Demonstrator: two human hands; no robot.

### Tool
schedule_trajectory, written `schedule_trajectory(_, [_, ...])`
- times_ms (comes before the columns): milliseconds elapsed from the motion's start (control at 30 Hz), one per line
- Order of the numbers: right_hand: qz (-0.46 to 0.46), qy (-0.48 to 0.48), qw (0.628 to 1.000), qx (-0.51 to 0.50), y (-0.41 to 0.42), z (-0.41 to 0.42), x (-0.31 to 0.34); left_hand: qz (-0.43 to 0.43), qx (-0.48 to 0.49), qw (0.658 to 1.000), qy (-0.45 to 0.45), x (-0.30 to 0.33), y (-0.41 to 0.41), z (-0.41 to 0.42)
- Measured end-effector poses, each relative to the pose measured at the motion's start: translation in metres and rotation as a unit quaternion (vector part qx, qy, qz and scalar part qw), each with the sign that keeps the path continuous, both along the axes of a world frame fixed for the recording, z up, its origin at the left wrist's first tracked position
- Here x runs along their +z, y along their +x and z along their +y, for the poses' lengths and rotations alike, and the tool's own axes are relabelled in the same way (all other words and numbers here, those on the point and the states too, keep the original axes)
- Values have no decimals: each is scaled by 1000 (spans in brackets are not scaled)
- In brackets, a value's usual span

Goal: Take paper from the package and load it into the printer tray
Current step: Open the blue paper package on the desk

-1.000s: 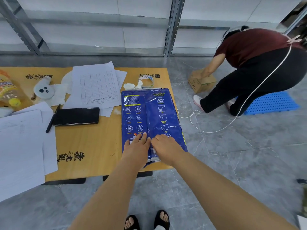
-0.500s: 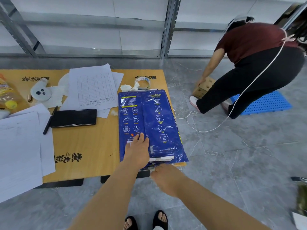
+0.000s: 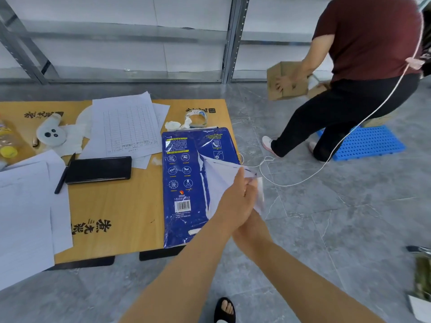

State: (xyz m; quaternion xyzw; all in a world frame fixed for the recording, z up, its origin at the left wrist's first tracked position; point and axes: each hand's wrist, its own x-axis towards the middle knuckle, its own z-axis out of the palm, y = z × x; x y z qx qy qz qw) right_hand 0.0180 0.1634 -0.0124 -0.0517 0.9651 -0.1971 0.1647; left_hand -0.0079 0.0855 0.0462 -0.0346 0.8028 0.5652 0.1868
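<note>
A blue paper package [image 3: 184,183] lies flat on the right end of the wooden table [image 3: 121,206]. Its wrapper is torn open on the right side, and a flap [image 3: 217,176] with a white inside is lifted up and to the right. My left hand [image 3: 235,201] is closed on that flap above the package's right edge. My right hand [image 3: 253,227] sits just beneath the left one and meets the flap's lower corner; its fingers are hidden. No printer or tray is in view.
On the table lie loose sheets [image 3: 126,124], a black phone [image 3: 99,170], a pen [image 3: 63,176], a tape roll [image 3: 198,117] and a bottle [image 3: 7,143]. A person [image 3: 363,73] crouches at the right with a cardboard box [image 3: 286,82], beside a blue mat [image 3: 370,141] and a white cable [image 3: 303,180].
The wrapper has been torn open and its flap pulled up to the right. My left hand has left the package top for the flap, and my right hand has come up under it.
</note>
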Motion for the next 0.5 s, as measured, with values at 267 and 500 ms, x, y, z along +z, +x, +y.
schedule_trajectory(267, [-21,115,989,92,-16,29,-5,143,-320,792,-500,-61,20,-53])
schedule_trajectory(500, [-25,97,992,81,-21,33,-10,207,-343,718,-570,-20,10,-88])
